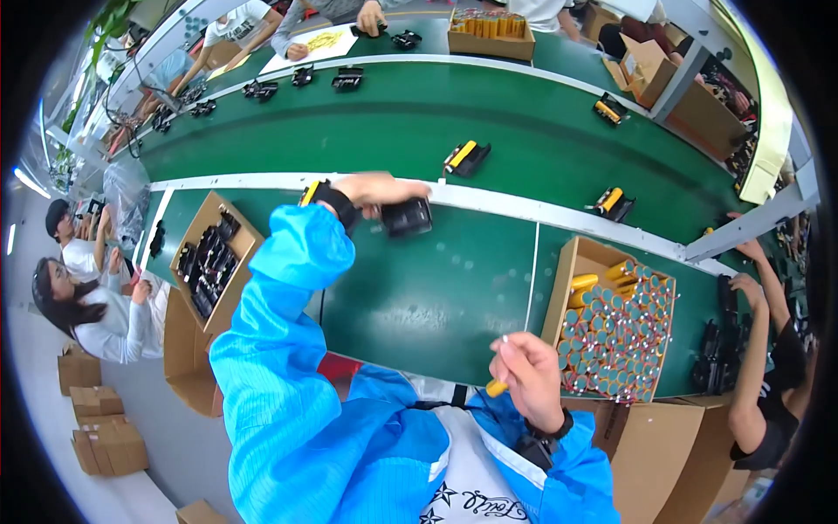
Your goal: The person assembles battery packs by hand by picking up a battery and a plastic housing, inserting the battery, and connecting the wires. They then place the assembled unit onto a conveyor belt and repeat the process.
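My left hand (377,190) reaches across to the white rail by the green belt, its fingers closed on a black plastic housing (407,218); motion blurs it slightly. Just behind that wrist, part of a yellow and black assembly (311,192) shows. Close to my body, my right hand (531,377) is closed in a pinch. From under its fingers pokes the end of a yellow battery cell (496,388), and a small pale tip (504,338) shows at the fingertips. The rest of the cell is hidden by the hand.
An open carton (249,253) of black housings stands left; another carton (566,293), full of yellow cells with wires, stands right. Black-and-yellow assemblies (467,158) lie on the green belt (349,122). A co-worker's arm (752,349) works at far right; others sit across the belt.
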{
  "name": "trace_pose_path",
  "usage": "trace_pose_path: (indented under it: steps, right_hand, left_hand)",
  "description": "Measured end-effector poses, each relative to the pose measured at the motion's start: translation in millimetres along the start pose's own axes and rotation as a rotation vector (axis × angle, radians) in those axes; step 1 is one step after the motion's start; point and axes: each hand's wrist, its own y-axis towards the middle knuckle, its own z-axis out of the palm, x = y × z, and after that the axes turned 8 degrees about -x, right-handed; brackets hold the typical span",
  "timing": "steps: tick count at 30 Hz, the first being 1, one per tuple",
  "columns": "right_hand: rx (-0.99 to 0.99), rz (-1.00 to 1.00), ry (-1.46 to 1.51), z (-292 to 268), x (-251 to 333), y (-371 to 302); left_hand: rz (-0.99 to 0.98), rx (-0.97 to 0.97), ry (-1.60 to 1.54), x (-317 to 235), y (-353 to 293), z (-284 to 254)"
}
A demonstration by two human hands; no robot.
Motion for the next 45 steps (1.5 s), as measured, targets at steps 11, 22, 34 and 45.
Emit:
trace_pose_path:
  steps: [11,22,34,45]
  right_hand:
    - [-0.171,-0.034,-0.428,54.8,-39.4,49.5]
    - [-0.177,-0.079,-0.338,70.6,-68.9,78.4]
    - [-0.15,0.026,-0.108,84.5,-68.8,97.5]
    - [-0.239,-0.597,-1.101,85.3,-83.5,144.8]
  left_hand:
    - [0.41,-0.429,0.303,66.7,-64.5,102.8]
    - [0.749,-0.653,0.138,85.1,-57.7,121.2]
    - [0.71,-0.62,0.161,82.3,-56.7,123.6]
    - [0.688,-0.68,0.138,79.3,-61.4,123.9]
